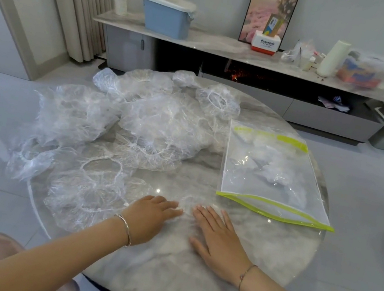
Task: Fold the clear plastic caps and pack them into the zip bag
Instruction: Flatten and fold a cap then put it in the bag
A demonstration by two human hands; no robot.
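1. Round marble table (269,256) in a living room, with a low TV cabinet (229,46) along the top of the frame.
2. Both hands lie flat at lower centre, fingers straight and gripping nothing. The left hand (147,217) and right hand (218,239) press down on one flattened cap (188,206).
3. The loose caps (154,118) sprawl in a heap over the upper left and middle. The zip bag (270,174) lies flat at the right, just beside the heap.
4. Handling guess: feather-light, soft, crinkly film that's slippery and probably springs back open. I'd pinch it at the elastic rim and squash the air out with flat palms.
5. Count: one bag with a few folded caps inside, too clear to count. The heap overlaps, so I'd say at least eight, plus the one being pressed.
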